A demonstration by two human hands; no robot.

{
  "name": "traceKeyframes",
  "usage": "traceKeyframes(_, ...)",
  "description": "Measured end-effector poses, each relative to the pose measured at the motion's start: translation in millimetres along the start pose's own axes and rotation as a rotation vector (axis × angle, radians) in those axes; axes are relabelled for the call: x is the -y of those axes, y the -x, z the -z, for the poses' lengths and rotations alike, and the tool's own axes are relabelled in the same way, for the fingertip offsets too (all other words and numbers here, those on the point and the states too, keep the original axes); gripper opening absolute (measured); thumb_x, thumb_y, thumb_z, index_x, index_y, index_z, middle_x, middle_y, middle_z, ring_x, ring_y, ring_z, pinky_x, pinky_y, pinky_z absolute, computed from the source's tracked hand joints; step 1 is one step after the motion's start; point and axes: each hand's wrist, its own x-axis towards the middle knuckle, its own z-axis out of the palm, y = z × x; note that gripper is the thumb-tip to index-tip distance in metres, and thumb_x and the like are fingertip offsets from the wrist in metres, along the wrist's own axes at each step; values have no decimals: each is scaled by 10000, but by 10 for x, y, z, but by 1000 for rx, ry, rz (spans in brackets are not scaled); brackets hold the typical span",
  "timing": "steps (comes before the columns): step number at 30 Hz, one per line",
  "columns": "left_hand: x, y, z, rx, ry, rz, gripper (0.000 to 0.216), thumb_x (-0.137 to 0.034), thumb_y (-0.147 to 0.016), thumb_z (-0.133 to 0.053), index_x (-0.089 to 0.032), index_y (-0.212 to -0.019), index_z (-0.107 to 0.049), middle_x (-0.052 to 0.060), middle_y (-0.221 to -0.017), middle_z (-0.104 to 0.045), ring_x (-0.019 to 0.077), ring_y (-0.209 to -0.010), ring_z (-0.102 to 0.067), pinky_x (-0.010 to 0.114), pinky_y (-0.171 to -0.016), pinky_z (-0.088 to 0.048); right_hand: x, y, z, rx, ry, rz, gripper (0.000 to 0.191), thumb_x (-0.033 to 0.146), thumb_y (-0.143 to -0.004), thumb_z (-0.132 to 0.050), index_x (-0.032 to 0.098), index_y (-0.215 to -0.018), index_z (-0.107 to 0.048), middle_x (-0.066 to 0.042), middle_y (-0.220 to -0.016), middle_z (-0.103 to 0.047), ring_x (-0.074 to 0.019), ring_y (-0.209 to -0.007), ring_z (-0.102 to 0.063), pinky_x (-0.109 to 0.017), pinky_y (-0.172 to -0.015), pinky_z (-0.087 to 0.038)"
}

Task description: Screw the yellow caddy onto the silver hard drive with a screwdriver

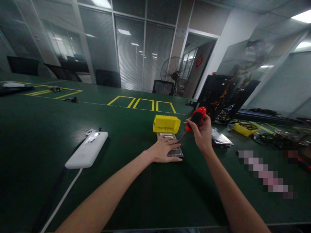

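A hard drive (177,152) lies on the green table in front of me, with a label on its upper face. My left hand (165,150) rests across it, fingers stretched out and apart over the top, thumb along the near end. My right hand (202,132) is closed around the red and black handle of a screwdriver (199,115). The screwdriver slants down to the left, its tip at the drive's right edge beside my left fingertips. Whether the tip sits in a screw is too small to tell. Just behind the drive stands a yellow bin (166,123) with small dark bits inside.
Another hard drive (220,138) lies right of my right hand. Beyond it are a second yellow bin (245,128), tangled cables (267,140) and an open computer case (225,97). A white power bank (88,150) with a cable lies at left. Yellow tape outlines (144,99) mark the far table.
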Motion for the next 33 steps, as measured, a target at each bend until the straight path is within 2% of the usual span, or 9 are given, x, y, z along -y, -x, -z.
traceKeyframes(7, 2, 2, -1, 1, -3, 0, 739, -728, -837, -254, -268, -1409, -343, 70, -1464, -369, 307, -1336, -301, 531, -1068, -131, -40, 8, 10, 10, 45, -2, 399, 360, -770, -612, 233, -1081, -397, -59, -944, -610, -198, -879, -655, -380, -788, -551)
traceKeyframes(15, -20, 10, 19, -26, -9, -12, 717, -703, -850, -282, -239, -1387, -380, 87, -1440, -405, 308, -1314, -337, 519, -1047, -174, -157, -174, -47, -19, -27, -34, 463, 353, -708, -674, 234, -1057, -395, -23, -919, -588, -150, -791, -639, -340, -763, -554)
traceKeyframes(20, -18, 19, 26, -20, -1, -2, 701, -696, -855, -283, -257, -1395, -369, 81, -1448, -393, 310, -1320, -330, 514, -1058, -155, -164, -360, -99, 135, -59, -124, 508, 368, -666, -693, 242, -1022, -353, -28, -954, -608, -145, -744, -634, -312, -671, -560)
traceKeyframes(26, -22, 37, 18, -31, 8, -6, 696, -688, -860, -289, -252, -1397, -368, 81, -1456, -382, 311, -1323, -324, 530, -1059, -145, -113, -432, -194, 278, -30, -34, 731, 333, -737, -622, 332, -1341, -210, 10, -873, -601, -142, -643, -593, -353, -676, -543)
traceKeyframes(28, -26, 40, 19, -27, 3, -4, 693, -683, -864, -285, -248, -1397, -367, 83, -1464, -369, 312, -1327, -320, 539, -1057, -145, -93, -436, -198, 321, -44, -17, 699, 323, -753, -616, 363, -1345, -247, 7, -891, -584, -143, -646, -576, -360, -675, -537)
traceKeyframes(33, -25, 35, 13, -20, -9, -2, 686, -673, -871, -287, -242, -1398, -365, 85, -1467, -362, 308, -1330, -319, 545, -1053, -157, -82, -469, -141, 357, -189, 9, 582, 237, -722, -680, 375, -1196, -370, 18, -938, -557, -121, -675, -559, -330, -677, -531)
